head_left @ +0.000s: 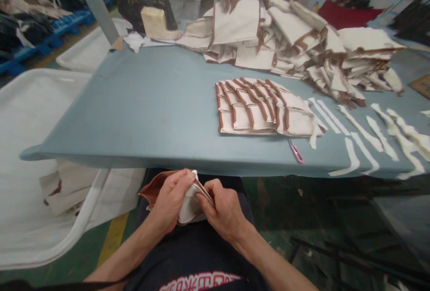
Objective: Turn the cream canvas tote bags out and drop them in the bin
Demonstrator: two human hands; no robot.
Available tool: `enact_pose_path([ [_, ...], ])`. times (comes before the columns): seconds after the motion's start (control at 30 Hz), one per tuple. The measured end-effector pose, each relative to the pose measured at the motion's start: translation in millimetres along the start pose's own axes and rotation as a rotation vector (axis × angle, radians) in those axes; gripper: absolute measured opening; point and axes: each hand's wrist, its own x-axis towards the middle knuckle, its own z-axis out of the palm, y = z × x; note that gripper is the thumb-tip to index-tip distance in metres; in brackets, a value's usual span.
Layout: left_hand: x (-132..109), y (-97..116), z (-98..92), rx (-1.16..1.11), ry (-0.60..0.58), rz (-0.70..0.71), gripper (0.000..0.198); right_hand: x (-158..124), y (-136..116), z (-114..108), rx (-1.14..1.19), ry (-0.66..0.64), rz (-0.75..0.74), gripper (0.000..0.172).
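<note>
Both my hands work a small cream fabric piece with brown trim [188, 206] in my lap, below the table's front edge. My left hand [169, 197] is closed around its left side, thumb and fingers pinching the top edge. My right hand [223, 212] is closed on its right side, pinching the brown-edged rim. A brown flap of the piece sticks out to the left behind my left hand.
On the blue-grey table [151, 103] lies a fanned row of like pieces [262, 107], a large heap of them [302, 36] behind, cream strips [369, 134] at right, and a pink tool [296, 152] near the edge. White bins [30, 147] stand left.
</note>
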Motion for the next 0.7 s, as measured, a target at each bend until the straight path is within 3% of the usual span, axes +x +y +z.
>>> enact_pose_path([
  [0.23, 0.5, -3.7, 10.3, -0.218, -0.019, -0.203, 0.04, -9.0, 13.7, 18.2, 0.101, 0.091, -0.043, 0.03],
  [0.33, -0.7, 0.1, 4.4, -0.231, -0.048, -0.209, 0.042, -6.8, 19.0, 21.4, 0.147, 0.13, -0.07, 0.033],
  [0.4, -2.0, 5.4, -4.2, -0.183, -0.128, -0.197, 0.045, -4.1, 18.4, 15.2, 0.172, 0.142, -0.095, 0.034],
  [0.53, -6.1, 20.6, -21.0, 0.144, -0.329, 0.068, 0.048, 4.0, 2.9, -12.0, 0.229, 0.164, -0.141, 0.042],
  [0.6, -8.7, 26.8, -23.6, 0.305, -0.32, 0.23, 0.046, 9.5, -8.9, -25.8, 0.288, 0.159, -0.099, 0.044],
  [0.7, -11.9, 30.9, -20.6, 0.427, -0.286, 0.359, 0.041, 18.0, -24.4, -38.8, 0.37, 0.105, 0.056, 0.032],
])
